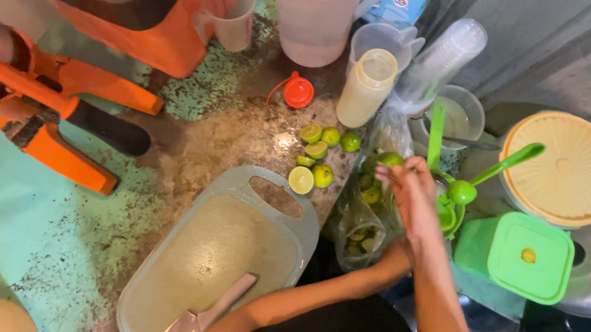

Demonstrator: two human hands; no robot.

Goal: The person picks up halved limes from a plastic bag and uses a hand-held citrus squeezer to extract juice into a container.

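A knife (196,324) is laid on the cutting board (214,257) nearest the body. Beyond it, a lime (390,159) is pinched in the right hand (412,191) over a clear bag of limes (365,219). The left hand is hidden behind the right; its grip cannot be told. Cut limes (317,158) are scattered on the bench (57,229), a bottle (366,88) farther back.

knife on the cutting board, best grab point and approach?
Probably the handle of the knife, the pale end pointing up-right toward the board's middle. The blade end runs down-left to the cutting board edge near the forearm. It lies flat, so come from above on the handle side, fingers closing across its narrow width.
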